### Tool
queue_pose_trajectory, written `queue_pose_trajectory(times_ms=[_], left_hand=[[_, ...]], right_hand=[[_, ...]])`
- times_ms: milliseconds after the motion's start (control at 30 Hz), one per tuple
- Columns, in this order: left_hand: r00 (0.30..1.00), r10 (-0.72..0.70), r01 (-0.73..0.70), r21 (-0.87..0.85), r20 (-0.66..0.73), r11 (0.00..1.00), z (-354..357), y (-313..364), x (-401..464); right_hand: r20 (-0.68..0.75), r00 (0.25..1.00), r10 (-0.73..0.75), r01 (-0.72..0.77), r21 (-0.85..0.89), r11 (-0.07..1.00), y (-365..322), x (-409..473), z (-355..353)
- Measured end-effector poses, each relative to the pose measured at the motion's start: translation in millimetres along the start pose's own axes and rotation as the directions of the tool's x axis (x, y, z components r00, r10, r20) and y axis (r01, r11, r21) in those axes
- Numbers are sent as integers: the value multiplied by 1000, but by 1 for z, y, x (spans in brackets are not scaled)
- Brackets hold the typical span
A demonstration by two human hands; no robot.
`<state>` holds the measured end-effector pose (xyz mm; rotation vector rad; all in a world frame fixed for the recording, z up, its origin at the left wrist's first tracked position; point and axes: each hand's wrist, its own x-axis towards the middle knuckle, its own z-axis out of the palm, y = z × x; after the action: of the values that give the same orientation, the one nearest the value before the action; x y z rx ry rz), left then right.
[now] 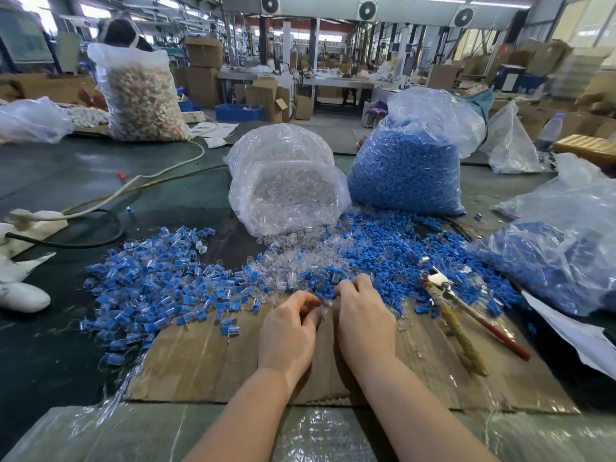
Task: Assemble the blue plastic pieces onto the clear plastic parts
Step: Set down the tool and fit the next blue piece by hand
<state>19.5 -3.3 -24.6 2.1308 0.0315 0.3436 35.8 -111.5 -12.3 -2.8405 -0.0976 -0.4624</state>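
Note:
My left hand [290, 331] and my right hand [361, 315] meet over the far edge of a cardboard sheet [206, 365]. Their fingers are curled toward each other around a small clear plastic part [325, 303] pinched between them. My right fingertips touch blue pieces in the loose pile [393, 261] just beyond. Loose clear parts [283, 265] lie in the middle of the table. A heap of joined blue-and-clear pieces [156, 281] spreads to the left.
An open bag of clear parts [286, 191] and a bag of blue pieces [406, 168] stand behind the piles. Another bag of blue pieces [550, 258] lies right. Pliers [466, 315] rest on the cardboard's right side. Cables [100, 208] and a power strip lie left.

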Motion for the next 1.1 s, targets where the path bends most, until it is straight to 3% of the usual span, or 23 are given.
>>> queue_pose_trajectory(times_ms=[167, 300, 500, 800, 1100], left_hand=[[1000, -18, 18, -35, 1, 999, -1, -1, 0], [1000, -25, 24, -52, -9, 998, -2, 0, 0], [1000, -8, 9, -57, 4, 998, -3, 0, 0], [994, 75, -76, 1, 73, 997, -2, -2, -2], [995, 46, -38, -96, 85, 995, -3, 0, -1]], right_hand=[[-163, 987, 1, 27, 169, 985, 5, -13, -3], [-146, 989, -7, 46, 268, 962, 8, -21, -4], [-54, 999, -9, 22, 247, 969, 8, -24, 1], [-32, 999, 37, -25, 301, 953, 9, -23, 2], [-58, 998, -8, 27, 348, 937, 11, -23, 2]])
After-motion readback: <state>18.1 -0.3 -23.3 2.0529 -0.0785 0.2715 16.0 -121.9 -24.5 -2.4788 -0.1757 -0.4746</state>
